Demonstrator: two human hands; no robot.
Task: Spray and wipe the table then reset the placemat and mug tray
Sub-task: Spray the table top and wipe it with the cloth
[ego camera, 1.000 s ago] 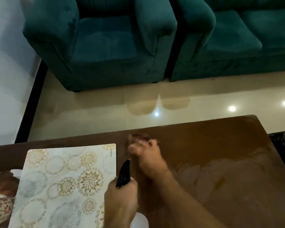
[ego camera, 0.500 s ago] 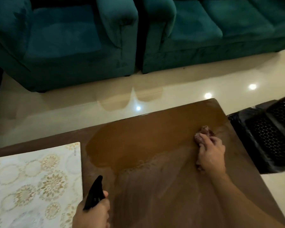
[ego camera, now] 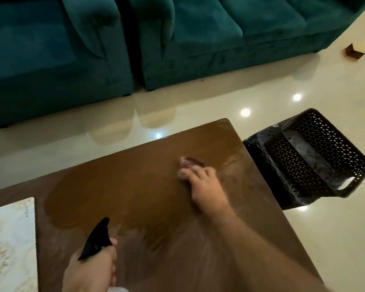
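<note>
The right hand [ego camera: 204, 186] presses a reddish cloth [ego camera: 189, 163] flat under its fingers near the far right of the wooden counter [ego camera: 135, 186]. The left hand [ego camera: 93, 268] grips the spray bottle [ego camera: 96, 239]. Wipe with overlapping strokes toward the placemat [ego camera: 11, 239] at the near left.

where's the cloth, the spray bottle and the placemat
cloth [ego camera: 189, 162]: head view, on the bunched part beyond the fingers
spray bottle [ego camera: 96, 239]: head view, on its black nozzle head
placemat [ego camera: 11, 239]: head view, on its patterned top, near the right edge
</note>
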